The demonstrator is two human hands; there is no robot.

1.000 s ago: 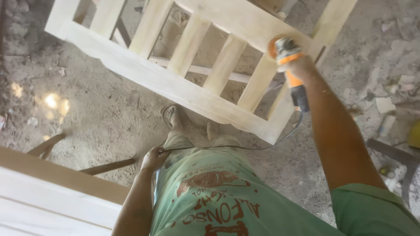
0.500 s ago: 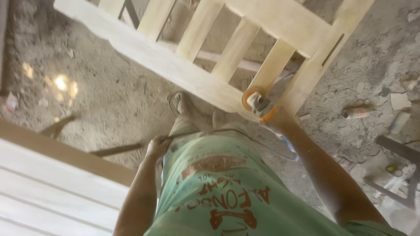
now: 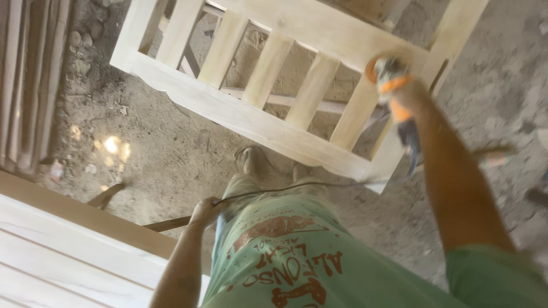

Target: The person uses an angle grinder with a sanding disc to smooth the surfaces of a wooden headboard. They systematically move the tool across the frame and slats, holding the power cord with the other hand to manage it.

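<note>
Gripping an orange and grey sander, the right hand is wrapped tight around its body and presses the disc against the top rail of a pale wooden frame with upright slats. The left hand sits at the hip, fingers curled shut on the black cord that runs across to the tool. Sandalled feet stand on a dusty floor.

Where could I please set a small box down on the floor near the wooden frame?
The widest bare dirt floor lies left of the feet, between the frame and the white boards. It is crowded under the frame's slats and beside the right hand with the sander; the cord runs to the left hand.
</note>
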